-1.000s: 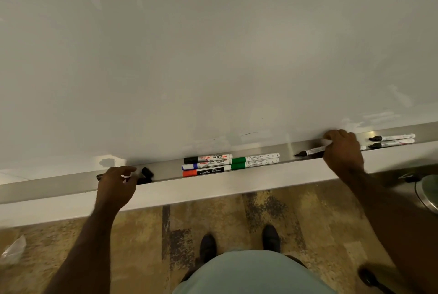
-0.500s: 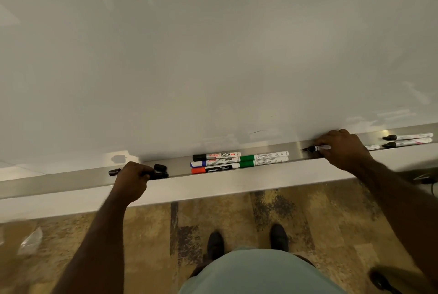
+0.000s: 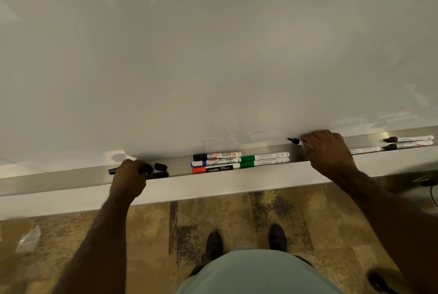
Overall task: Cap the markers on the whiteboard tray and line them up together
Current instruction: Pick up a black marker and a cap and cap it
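Black caps (image 3: 160,166) half-hidden under left hand (image 3: 129,178)

"Flair MARKER" on black-capped marker (image 3: 216,156), "camlin" on orange-capped marker (image 3: 215,169)

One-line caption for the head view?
Right hand holds an uncapped black marker; left hand reaches loose caps on the tray.

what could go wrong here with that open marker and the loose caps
1. The right hand holds an uncapped black marker with its bare tip close to the whiteboard; it could leave a stray mark.
2. The loose black caps by the left hand lie near the tray edge and could be knocked to the floor.
3. The two uncapped markers far right may dry out.
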